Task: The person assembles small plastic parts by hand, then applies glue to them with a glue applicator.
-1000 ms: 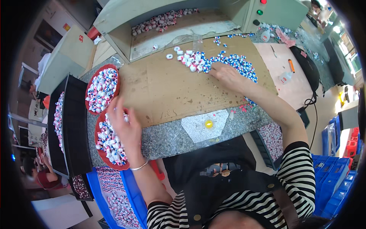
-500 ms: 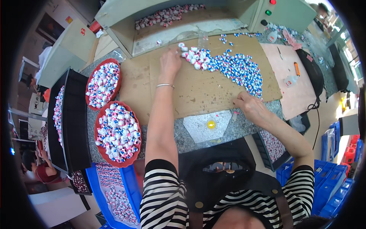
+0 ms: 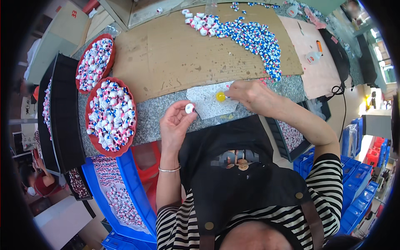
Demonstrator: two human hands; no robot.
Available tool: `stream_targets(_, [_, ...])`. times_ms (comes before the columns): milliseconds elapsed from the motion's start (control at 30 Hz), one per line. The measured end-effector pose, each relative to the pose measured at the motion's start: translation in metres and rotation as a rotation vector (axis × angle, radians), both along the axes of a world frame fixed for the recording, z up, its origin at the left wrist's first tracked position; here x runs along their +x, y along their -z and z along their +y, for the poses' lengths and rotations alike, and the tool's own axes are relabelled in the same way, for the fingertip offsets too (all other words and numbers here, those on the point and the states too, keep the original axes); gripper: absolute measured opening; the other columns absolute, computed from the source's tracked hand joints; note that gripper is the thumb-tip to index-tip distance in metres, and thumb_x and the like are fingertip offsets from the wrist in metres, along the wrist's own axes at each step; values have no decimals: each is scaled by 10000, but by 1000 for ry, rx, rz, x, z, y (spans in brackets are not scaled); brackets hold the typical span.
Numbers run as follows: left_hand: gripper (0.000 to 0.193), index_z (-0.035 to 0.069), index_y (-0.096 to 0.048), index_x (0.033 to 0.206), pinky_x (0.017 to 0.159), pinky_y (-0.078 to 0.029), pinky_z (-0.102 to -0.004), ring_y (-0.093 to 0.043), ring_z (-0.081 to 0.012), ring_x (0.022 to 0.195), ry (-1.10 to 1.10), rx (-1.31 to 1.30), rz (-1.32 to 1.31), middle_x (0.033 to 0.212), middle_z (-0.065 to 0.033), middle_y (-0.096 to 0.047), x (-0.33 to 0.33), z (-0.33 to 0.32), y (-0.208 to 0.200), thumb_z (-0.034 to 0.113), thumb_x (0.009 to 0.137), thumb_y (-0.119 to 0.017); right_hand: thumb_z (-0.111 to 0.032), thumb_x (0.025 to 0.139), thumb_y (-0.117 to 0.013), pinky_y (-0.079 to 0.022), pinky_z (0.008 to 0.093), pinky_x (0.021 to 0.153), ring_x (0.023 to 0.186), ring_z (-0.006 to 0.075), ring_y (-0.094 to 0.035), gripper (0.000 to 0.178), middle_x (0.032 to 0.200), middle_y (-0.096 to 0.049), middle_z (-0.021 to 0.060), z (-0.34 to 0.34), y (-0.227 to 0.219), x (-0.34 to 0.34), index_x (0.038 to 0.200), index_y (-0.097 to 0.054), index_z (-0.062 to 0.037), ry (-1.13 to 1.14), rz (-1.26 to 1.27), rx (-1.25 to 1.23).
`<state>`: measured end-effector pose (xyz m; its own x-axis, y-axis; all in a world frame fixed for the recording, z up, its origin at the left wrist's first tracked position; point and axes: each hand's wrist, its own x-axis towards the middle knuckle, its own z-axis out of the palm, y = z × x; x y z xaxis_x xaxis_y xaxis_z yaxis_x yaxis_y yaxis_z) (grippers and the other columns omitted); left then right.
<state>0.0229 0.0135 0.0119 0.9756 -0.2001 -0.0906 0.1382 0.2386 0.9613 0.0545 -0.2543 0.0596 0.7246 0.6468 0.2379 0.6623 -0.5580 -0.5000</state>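
My left hand [image 3: 175,124] is over the near edge of the bench, pinching a small white round piece [image 3: 190,108] with a dark pinkish side between thumb and fingertips. My right hand [image 3: 255,97] is closed in a pinch just right of a yellow blob [image 3: 220,96]. Whatever its fingertips hold is too small and hidden to name. The blob sits on a pale speckled sheet [image 3: 205,105] at the front of the bench. Beyond the hands, several larger white pieces [image 3: 203,24] and a spread of small blue-and-white pieces [image 3: 254,37] lie on brown cardboard [image 3: 166,54].
Two red scalloped bowls [image 3: 132,125] of white, blue and pink pieces stand at left. Past them is a black tray [image 3: 68,112]; below, a blue crate [image 3: 139,183]. A bottle [image 3: 312,57] lies on the pink sheet [image 3: 321,77] at right. Another person [image 3: 39,179] is at far left.
My left hand has come back from the far white pieces with one in its fingers. My right hand has moved left from the blue pieces to the yellow blob. The view has tilted nearer.
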Motion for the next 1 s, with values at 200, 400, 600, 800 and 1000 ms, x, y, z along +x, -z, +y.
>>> stream_targets(200, [311,-41,-572,1135,783,-508,-217,-603,-96,916,-42,91,-211,1030,-53,-591,-17,-11,-11,-100,835,-630,-17,760,-523,-482,433,685,807,352,-608,210,872,-544,166,19,-9,5,963,-563,17,-106,-65,-348])
stream_targets(400, [255,-37,-597,1044,772,-518,-231,-613,-116,896,-94,124,-143,1019,-58,-565,-14,-22,-1,-89,803,-663,-31,750,-547,-483,430,678,799,353,-608,193,848,-539,160,21,-7,4,937,-549,19,-155,-106,-320])
stream_targets(600, [305,-16,-605,1037,738,-533,-243,-624,-134,861,-115,210,-321,991,-84,-592,-7,-44,18,-87,756,-699,-14,762,-646,-520,357,687,778,294,-652,129,809,-634,171,20,2,-5,883,-657,28,134,10,104])
stream_targets(800, [321,-21,-636,1083,759,-532,-244,-633,-137,839,-32,220,-442,1016,-96,-621,-7,-59,10,-97,774,-677,-58,855,-663,-502,267,651,736,110,-630,135,784,-654,52,17,-5,-22,969,-679,13,346,959,658])
stream_targets(1000, [284,-30,-623,1172,682,-504,-222,-613,-113,743,350,69,-265,913,-74,-629,0,-41,-19,-37,895,-563,-60,817,-652,-491,348,613,690,278,-646,90,741,-634,127,19,-26,-28,889,-690,-23,59,267,380])
